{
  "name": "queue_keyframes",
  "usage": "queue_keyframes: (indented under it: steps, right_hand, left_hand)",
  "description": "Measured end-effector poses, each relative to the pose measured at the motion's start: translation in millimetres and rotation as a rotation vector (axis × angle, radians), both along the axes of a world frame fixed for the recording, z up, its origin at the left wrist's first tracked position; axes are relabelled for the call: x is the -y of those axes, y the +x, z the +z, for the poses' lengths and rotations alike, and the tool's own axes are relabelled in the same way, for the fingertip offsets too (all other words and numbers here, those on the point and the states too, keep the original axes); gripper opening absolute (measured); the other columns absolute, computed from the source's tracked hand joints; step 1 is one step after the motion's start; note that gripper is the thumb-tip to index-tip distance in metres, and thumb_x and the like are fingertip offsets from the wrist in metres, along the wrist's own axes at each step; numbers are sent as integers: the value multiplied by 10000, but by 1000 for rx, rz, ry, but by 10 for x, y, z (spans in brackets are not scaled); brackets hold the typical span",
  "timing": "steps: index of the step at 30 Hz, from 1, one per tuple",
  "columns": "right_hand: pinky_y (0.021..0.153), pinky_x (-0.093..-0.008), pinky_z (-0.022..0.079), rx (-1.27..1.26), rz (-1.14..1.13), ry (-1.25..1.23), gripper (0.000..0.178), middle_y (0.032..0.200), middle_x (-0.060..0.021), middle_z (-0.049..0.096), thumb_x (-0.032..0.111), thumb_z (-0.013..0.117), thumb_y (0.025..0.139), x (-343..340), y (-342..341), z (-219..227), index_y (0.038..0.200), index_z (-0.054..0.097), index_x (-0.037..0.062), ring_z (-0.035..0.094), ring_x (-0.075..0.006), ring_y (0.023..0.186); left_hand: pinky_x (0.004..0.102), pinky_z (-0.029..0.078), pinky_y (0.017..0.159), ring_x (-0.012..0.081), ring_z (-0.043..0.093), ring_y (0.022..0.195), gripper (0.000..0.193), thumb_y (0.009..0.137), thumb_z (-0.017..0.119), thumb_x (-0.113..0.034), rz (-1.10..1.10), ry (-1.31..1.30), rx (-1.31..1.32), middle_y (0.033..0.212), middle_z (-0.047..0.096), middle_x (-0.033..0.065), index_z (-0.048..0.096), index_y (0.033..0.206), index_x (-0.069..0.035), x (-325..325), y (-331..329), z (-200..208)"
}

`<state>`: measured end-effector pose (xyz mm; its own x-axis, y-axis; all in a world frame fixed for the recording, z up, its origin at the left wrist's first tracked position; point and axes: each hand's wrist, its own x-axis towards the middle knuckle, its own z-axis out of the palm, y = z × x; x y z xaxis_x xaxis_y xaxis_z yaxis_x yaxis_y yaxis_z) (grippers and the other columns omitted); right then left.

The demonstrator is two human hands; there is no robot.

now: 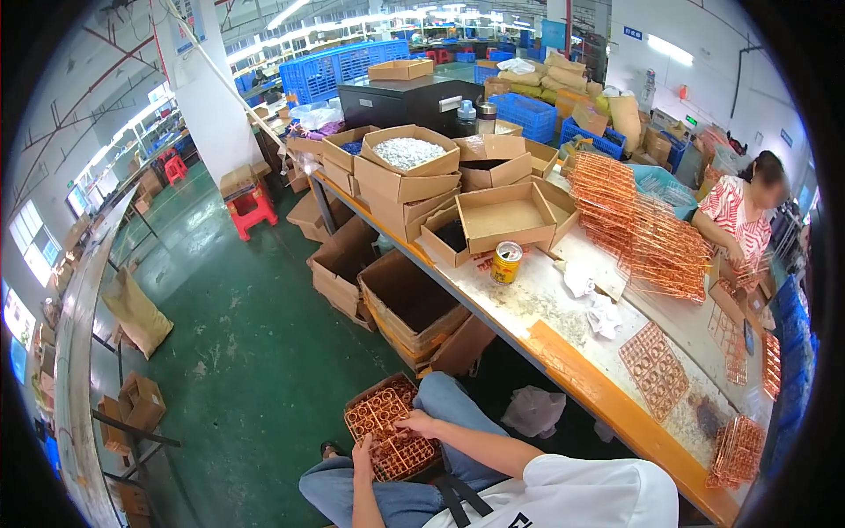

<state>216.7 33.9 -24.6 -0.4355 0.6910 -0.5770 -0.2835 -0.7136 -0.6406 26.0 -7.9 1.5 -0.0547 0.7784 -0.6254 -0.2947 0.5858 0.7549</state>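
Your left hand point(362, 458) and right hand point(420, 424) pinch copper-coloured frame point(384, 412) at edges, fingers closed on it. Frame sits over pile point(410, 457) of similar frames, between your legs point(459, 407). Bench point(576, 383) to your right; co-worker point(738, 216) beyond.

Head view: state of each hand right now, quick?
Left hand: closed, pinching the near edge of a copper-coloured sprue frame.
Right hand: closed, gripping what appears to be the same frame at its right side.

A yellow can point(506, 264) stands on the bench point(591, 378) near cardboard boxes point(508, 214).
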Motion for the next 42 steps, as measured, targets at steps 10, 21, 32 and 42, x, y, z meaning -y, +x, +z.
queue_keyframes:
  steps: [10, 21, 32, 42]
  right_hand:
    - [538, -247, 492, 224, 102, -2, 143, 814, -93, 620, 41, 575, 800, 4, -38, 5, 930, 603, -12, 584, -154, 606]
    - [692, -265, 484, 73, 57, 19, 258, 872, -72, 598, -25, 548, 757, 0, -105, -86, 1013, 570, -2, 574, -149, 813]
    - [819, -274, 465, -100, 5, -37, 233, 1003, -58, 570, 62, 578, 809, -4, -101, -44, 1036, 540, 29, 557, -156, 937]
    - [777, -257, 475, 29, -26, 129, 182, 946, -93, 613, 29, 556, 828, -41, -49, -277, 999, 590, -25, 590, -161, 872]
  left_hand:
    - [220, 400, 437, 125, 561, 589, 130, 838, 568, -146, -17, 86, -102, 748, 576, 34, 527, 917, -52, 51, -112, -340]
    - [251, 326, 455, 126, 398, 519, 251, 868, 505, -276, -53, -182, 320, 563, 379, 0, 427, 684, -124, 56, -200, -196]
    - [269, 378, 437, 129, 472, 512, 165, 878, 531, -266, 0, 62, -17, 656, 492, 20, 496, 852, -107, 104, -142, -182]
    - [177, 406, 435, 90, 505, 598, 206, 876, 537, -266, 69, -145, 255, 713, 535, 8, 562, 849, -63, 37, -179, -198]
